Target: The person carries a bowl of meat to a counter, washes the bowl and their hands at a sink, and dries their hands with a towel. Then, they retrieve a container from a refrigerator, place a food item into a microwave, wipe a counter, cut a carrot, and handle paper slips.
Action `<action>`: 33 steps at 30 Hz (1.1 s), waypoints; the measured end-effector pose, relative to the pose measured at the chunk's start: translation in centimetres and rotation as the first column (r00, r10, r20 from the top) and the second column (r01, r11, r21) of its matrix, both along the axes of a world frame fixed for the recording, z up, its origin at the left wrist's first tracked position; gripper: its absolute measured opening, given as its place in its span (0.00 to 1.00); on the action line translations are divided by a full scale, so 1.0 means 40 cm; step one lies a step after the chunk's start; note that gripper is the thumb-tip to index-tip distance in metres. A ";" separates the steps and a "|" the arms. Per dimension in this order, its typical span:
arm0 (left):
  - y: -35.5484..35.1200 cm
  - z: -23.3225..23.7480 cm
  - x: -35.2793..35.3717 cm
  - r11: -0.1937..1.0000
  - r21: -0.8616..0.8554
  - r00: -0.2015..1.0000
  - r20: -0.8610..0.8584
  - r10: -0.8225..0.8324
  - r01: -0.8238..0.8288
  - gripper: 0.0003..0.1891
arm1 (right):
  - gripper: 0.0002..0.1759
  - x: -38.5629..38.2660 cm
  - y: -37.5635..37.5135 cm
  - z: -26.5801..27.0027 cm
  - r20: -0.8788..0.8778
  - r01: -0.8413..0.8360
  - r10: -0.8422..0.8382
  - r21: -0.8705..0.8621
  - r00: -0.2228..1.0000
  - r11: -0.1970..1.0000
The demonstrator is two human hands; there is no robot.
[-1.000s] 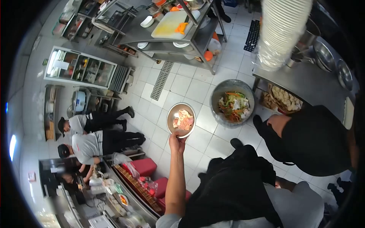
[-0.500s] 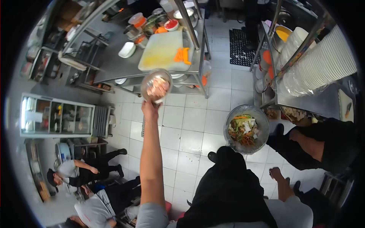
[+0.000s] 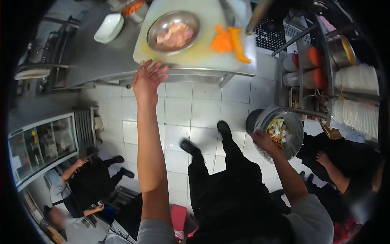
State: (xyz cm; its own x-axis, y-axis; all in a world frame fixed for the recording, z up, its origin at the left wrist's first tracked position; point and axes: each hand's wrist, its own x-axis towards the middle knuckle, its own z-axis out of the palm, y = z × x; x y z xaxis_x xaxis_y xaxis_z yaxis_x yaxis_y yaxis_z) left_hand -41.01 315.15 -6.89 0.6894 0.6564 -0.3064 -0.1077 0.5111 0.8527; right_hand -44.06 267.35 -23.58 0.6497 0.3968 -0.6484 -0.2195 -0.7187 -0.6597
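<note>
A metal bowl (image 3: 174, 33) holding pieces of raw pale-pink meat (image 3: 175, 35) rests on the white cutting board (image 3: 195, 60), whose surface is stained yellow. Just short of the board's front left edge is my left hand (image 3: 148, 80), empty, its fingers spread. Cut orange pieces (image 3: 221, 39) and a longer orange piece (image 3: 238, 44), which look like carrot, lie on the board's right side, near a knife (image 3: 228, 13). My right hand (image 3: 264, 141) hangs beside the lined waste bin (image 3: 295, 140); its fingers are blurred and partly hidden. Vegetable scraps (image 3: 278, 129) lie in the bin.
On the steel table (image 3: 91, 53) stand a white dish (image 3: 109, 28) and a container of orange bits (image 3: 134, 10). Stacked white containers (image 3: 357, 112) fill a rack at right. Co-workers stand at left and right. A glass-door fridge (image 3: 42, 140) is at left.
My left hand has set the bowl of meat down on the cutting board and let go. I have come closer to the table, and my right hand has swung forward beside the bin.
</note>
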 end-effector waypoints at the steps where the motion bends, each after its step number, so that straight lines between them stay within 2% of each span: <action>1: 0.014 -0.049 -0.047 0.995 0.072 0.994 -0.086 -0.067 0.074 0.15 | 0.13 0.018 0.081 0.001 -0.085 0.085 -0.081 0.049 0.993 0.995; 2: 0.029 -0.106 -0.083 0.978 0.137 0.976 -0.171 -0.132 0.157 0.16 | 0.13 0.044 0.161 0.004 -0.168 0.177 -0.161 0.089 0.973 0.980; 3: 0.032 -0.178 -0.112 0.970 0.119 0.956 -0.229 -0.183 0.214 0.16 | 0.11 0.070 0.224 -0.032 -0.201 0.244 -0.207 0.188 0.958 0.951; 4: 0.029 -0.249 -0.122 0.974 0.077 0.949 -0.253 -0.190 0.215 0.16 | 0.09 0.078 0.279 -0.071 -0.245 0.322 -0.259 0.271 0.935 0.907; 6: 0.030 -0.382 -0.096 0.965 0.127 0.937 -0.295 -0.186 0.231 0.16 | 0.07 0.117 0.429 -0.042 -0.243 0.449 -0.389 0.292 0.889 0.844; 8: 0.075 -0.481 -0.023 0.972 0.133 0.959 -0.233 -0.159 0.193 0.16 | 0.06 0.160 0.534 -0.052 -0.184 0.491 -0.457 0.406 0.870 0.771; 10: 0.122 -0.529 0.065 0.936 0.286 0.969 -0.191 -0.155 0.206 0.16 | 0.05 0.192 0.617 -0.047 -0.053 0.511 -0.559 0.485 0.827 0.710; 11: 0.163 -0.548 0.103 0.943 0.260 0.968 -0.194 -0.160 0.208 0.16 | 0.05 0.202 0.657 -0.041 -0.044 0.515 -0.561 0.463 0.827 0.722; 12: 0.203 -0.558 0.152 0.843 0.482 0.963 -0.227 -0.146 0.241 0.16 | 0.05 0.219 0.686 -0.031 -0.063 0.538 -0.605 0.537 0.794 0.650; 13: 0.225 -0.554 0.190 0.830 0.507 0.967 -0.208 -0.143 0.232 0.16 | 0.05 0.230 0.705 -0.024 -0.084 0.552 -0.646 0.610 0.758 0.569; 18: 0.224 -0.508 0.314 0.858 0.455 0.971 -0.108 -0.214 0.240 0.16 | 0.06 0.221 0.741 -0.011 -0.098 0.545 -0.642 0.633 0.760 0.549; 21: 0.198 -0.494 0.347 0.880 0.408 0.969 -0.072 -0.237 0.246 0.16 | 0.06 0.176 0.723 -0.028 -0.156 0.582 -0.608 0.542 0.779 0.606; 25: 0.159 -0.487 0.349 0.907 0.345 0.970 -0.043 -0.240 0.240 0.16 | 0.06 0.133 0.675 -0.052 -0.243 0.618 -0.575 0.433 0.781 0.656; 33: 0.120 -0.473 0.312 0.944 0.267 0.978 0.025 -0.208 0.194 0.16 | 0.05 0.136 0.611 -0.077 -0.287 0.587 -0.512 0.408 0.810 0.699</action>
State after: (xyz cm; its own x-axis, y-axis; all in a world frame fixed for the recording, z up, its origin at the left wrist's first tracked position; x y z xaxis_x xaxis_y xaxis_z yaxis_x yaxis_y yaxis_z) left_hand -28.54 319.95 -25.79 0.8255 0.5550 -0.1025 -0.0739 0.2864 0.9553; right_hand -38.61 291.77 -26.64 0.7642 0.2687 -0.5863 -0.5941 -0.0607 -0.8021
